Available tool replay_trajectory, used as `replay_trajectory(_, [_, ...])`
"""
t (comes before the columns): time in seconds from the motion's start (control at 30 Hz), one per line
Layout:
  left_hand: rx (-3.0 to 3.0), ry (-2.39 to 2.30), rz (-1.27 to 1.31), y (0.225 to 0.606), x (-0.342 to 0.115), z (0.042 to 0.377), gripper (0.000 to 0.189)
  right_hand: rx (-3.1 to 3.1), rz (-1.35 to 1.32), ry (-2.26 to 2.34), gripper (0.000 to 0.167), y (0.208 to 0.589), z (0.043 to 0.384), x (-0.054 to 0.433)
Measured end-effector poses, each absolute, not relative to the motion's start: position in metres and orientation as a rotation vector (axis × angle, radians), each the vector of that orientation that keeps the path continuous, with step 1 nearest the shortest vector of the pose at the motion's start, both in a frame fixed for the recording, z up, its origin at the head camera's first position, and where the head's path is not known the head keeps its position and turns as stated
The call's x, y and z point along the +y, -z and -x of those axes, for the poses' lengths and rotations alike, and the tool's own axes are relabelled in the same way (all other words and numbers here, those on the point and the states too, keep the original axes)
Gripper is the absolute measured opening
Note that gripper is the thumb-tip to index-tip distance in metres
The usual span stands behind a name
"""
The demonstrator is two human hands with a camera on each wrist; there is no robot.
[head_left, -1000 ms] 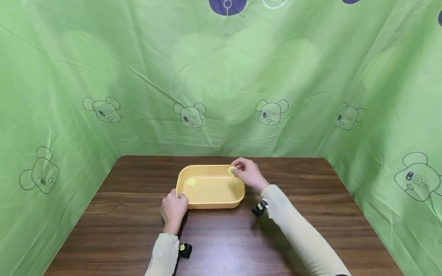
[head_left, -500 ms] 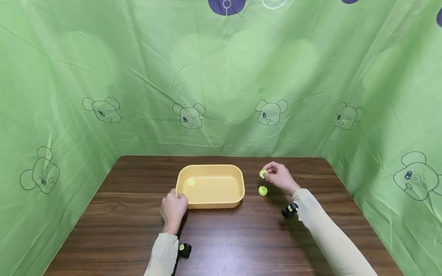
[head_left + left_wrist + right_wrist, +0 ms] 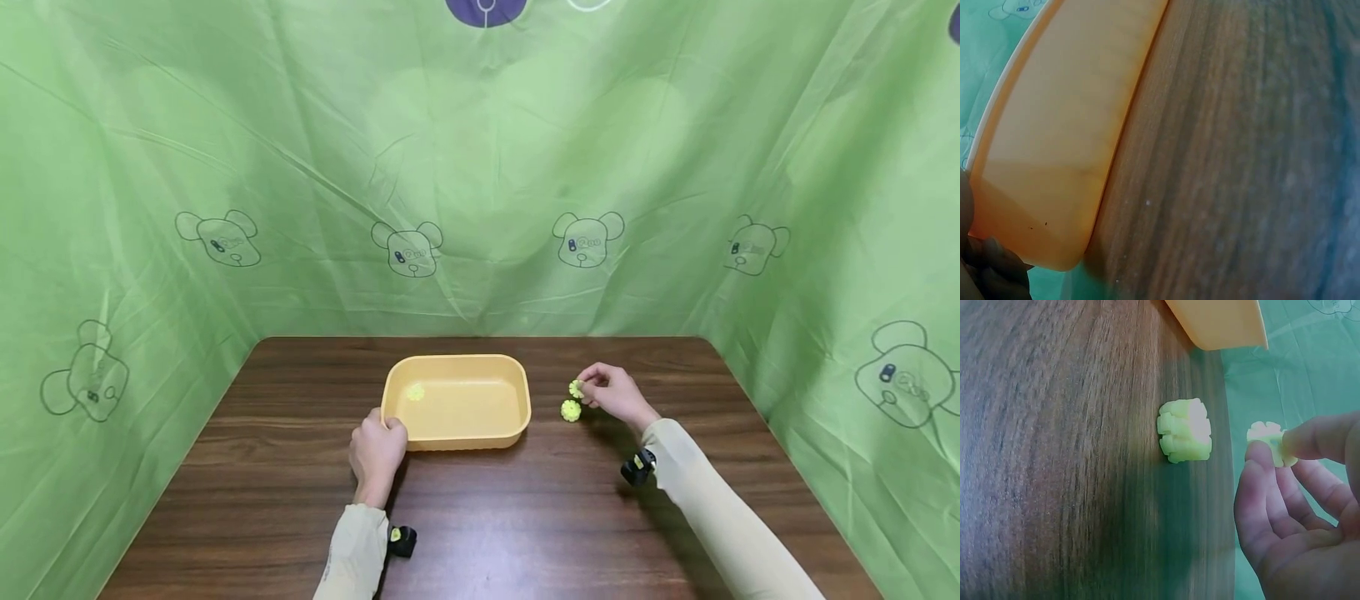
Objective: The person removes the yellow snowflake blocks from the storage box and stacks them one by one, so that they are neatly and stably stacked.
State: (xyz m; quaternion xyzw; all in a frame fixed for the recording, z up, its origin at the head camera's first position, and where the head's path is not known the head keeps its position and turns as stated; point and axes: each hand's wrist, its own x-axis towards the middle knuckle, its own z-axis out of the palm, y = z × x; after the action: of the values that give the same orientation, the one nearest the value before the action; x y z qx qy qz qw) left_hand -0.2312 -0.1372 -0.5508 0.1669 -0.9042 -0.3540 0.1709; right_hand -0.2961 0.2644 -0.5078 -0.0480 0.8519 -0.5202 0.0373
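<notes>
My left hand (image 3: 378, 452) grips the near left corner of a shallow yellow tray (image 3: 455, 444), with the thumb over the rim. In the left wrist view the tray's side wall (image 3: 1054, 125) fills the left part. A pale yellow-green flower-shaped piece (image 3: 416, 392) lies inside the tray, toward its left end. To the right of the tray, my right hand (image 3: 615, 395) pinches a thin flower-shaped disc (image 3: 1267, 434) between thumb and fingertips. Just in front of that disc, a thicker yellow-green scalloped piece (image 3: 1185, 431) stands on the table.
A dark brown wood-grain table (image 3: 480, 517) bears everything. Green cloth (image 3: 480, 167) with printed bear heads hangs around its back and sides. A small black camera (image 3: 637, 468) is strapped at the right wrist, another black camera (image 3: 402, 542) at the left.
My right hand has moved right from over the tray's right rim, keeping the disc, then lowered slightly toward the scalloped piece, which it had hidden. My left hand stays on the tray.
</notes>
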Motion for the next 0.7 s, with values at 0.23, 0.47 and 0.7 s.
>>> replay_trajectory(0.23, [-2.562, 0.999, -0.477, 0.553, -0.137, 0.229, 0.030, 2.600, 0.169, 1.573, 0.020, 0.514, 0.297, 0.267])
replay_trajectory(0.47, [-2.547, 1.011, -0.481, 0.552, -0.134, 0.230, 0.033, 2.653, 0.155, 1.472, 0.019, 0.519, 0.298, 0.270])
replay_trajectory(0.7, [-2.536, 1.015, -0.504, 0.554, -0.132, 0.226, 0.034, 2.714, 0.173, 1.390, 0.019, 0.527, 0.295, 0.271])
